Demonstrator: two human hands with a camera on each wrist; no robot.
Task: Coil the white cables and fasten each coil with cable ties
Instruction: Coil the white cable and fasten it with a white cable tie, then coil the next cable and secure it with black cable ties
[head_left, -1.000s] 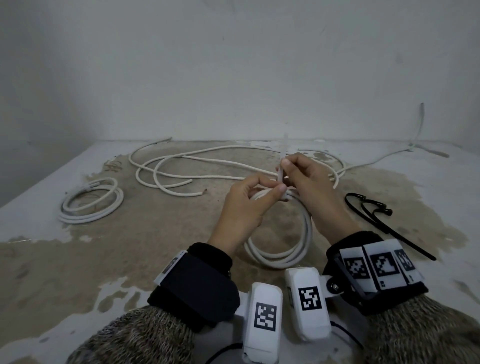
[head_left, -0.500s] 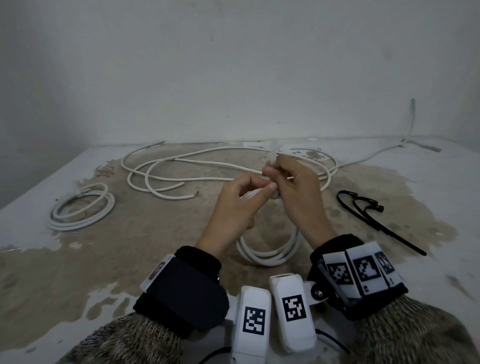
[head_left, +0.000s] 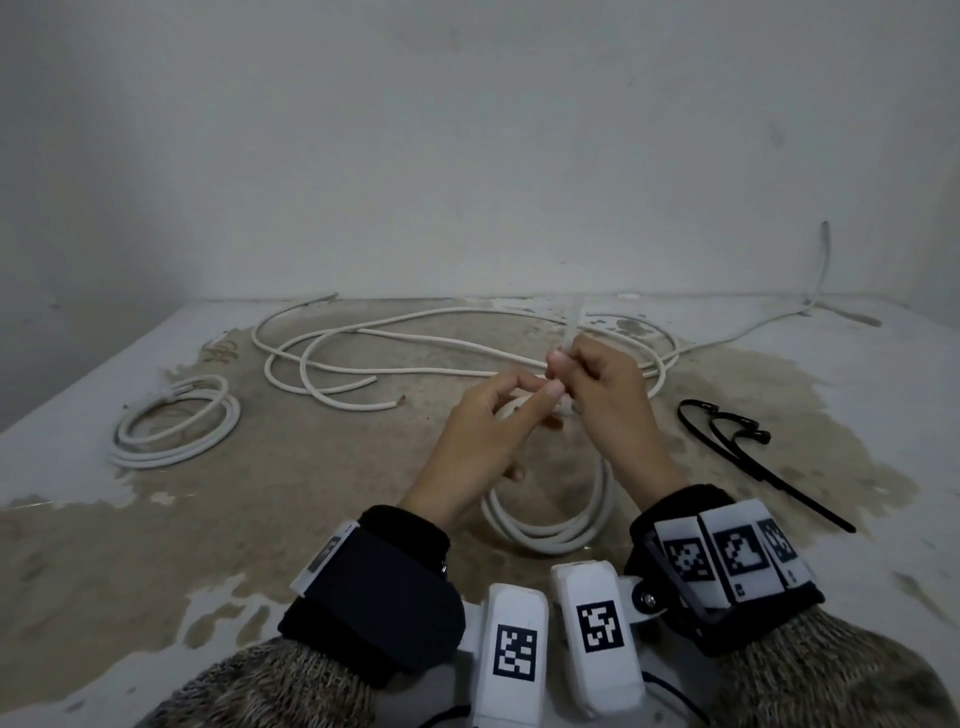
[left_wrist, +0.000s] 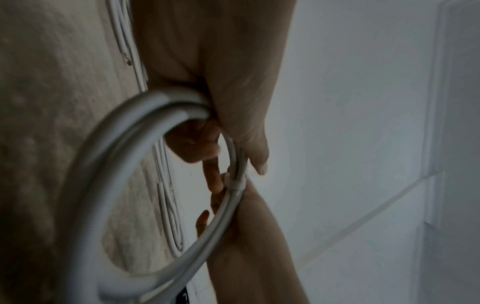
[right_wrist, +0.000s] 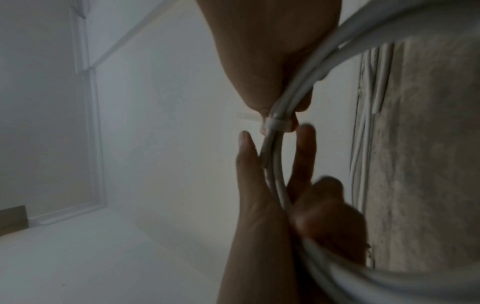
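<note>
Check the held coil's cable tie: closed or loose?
Closed: the white cable tie bands the held coil snugly; its tail sticks up, untrimmed.

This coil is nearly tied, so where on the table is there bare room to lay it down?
Bare tabletop lies between the finished coil and the held coil. The far side is crowded with loose cable; black ties occupy the right.

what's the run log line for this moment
step: tightening tie | left hand: holds coil | right hand: pulls white cable tie tail | remaining: loose cable
</note>
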